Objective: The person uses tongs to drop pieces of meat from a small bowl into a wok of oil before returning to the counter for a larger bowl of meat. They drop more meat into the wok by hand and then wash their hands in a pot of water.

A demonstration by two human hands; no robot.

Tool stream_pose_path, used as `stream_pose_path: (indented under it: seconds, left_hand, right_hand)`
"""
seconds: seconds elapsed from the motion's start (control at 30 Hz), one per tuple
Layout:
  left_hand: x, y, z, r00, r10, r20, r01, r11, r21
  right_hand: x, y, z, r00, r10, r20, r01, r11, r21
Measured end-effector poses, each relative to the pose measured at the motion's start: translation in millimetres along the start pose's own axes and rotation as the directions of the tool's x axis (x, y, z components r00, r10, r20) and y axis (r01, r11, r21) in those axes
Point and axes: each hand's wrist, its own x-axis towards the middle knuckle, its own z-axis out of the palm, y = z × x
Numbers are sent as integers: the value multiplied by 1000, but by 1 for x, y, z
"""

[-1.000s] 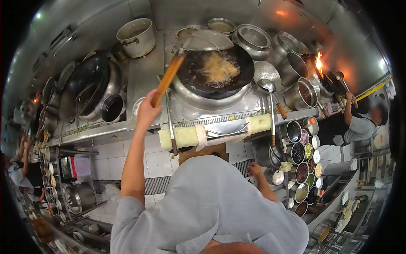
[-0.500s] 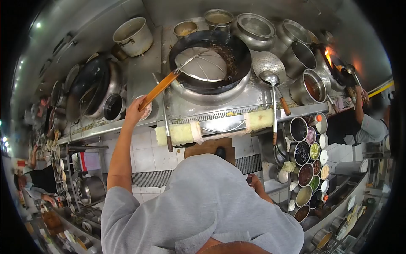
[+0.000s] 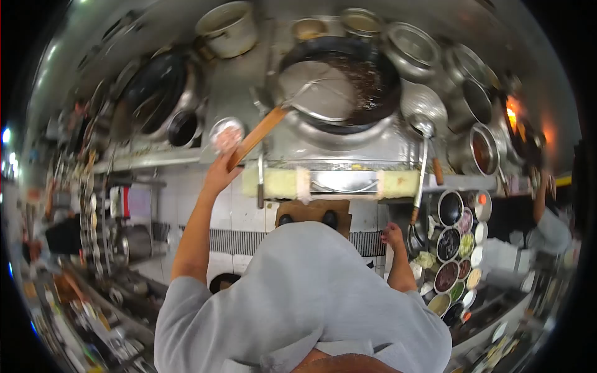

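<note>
Left hand (image 3: 220, 172) closed around the orange-brown wooden handle (image 3: 261, 131) of a round metal strainer (image 3: 311, 81), right hand (image 3: 392, 235) well apart, grip unclear

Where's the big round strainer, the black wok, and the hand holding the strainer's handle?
Strainer (image 3: 318, 91): head view, middle of its round disc.
Black wok (image 3: 388, 77): head view, its inner wall.
Left hand (image 3: 219, 172): head view, middle of the hand.

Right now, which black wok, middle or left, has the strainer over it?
The middle wok, straight ahead: the left hand holds the strainer over it; the left wok shows no strainer.
</note>
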Motion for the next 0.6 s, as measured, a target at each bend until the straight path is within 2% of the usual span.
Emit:
stream_pose_path:
  seconds: [0.07, 0.17, 0.2, 0.27, 0.3, 0.37, 0.4, 0.47, 0.57, 0.6]
  left_hand:
    - [-14, -29, 5, 993, 12, -117, -16, 999, -35]
    - [-32, -80, 9, 933, -187, -308, 151, 979, -138]
    - [-38, -99, 14, 884, -394, -250, 305, 894, -328]
    - [-42, -132, 26, 707, -707, -25, 532, 555, -640]
    - [-38, -138, 30, 678, -734, 52, 541, 449, -711]
    - [-27, -148, 40, 624, -749, 220, 547, 218, -808]
    - [-18, -154, 45, 656, -710, 257, 502, 156, -850]
    - [7, -167, 52, 724, -614, 315, 414, 21, -910]
    - [48, -180, 63, 682, -662, 312, 383, -40, -923]
    - [56, -182, 63, 697, -670, 256, 346, 1, -938]
  right_hand:
    - [-7, -11, 7, 998, -48, 47, 49, 999, -16]
    - [-30, -17, 25, 989, -138, 49, 141, 989, -50]
    - [-38, -21, 30, 984, -176, 27, 178, 982, -59]
    - [-44, -34, 37, 976, -215, 10, 215, 970, -109]
    - [-47, -40, 40, 972, -236, -2, 233, 963, -134]
    - [-45, -58, 48, 912, -406, 62, 407, 875, -262]
    - [-44, -69, 54, 872, -479, 99, 484, 815, -319]
    - [-78, -119, 86, 833, -541, 111, 535, 740, -409]
    - [-120, -184, 140, 732, -654, 192, 641, 565, -519]
    - [-131, -199, 156, 691, -684, 233, 675, 494, -548]
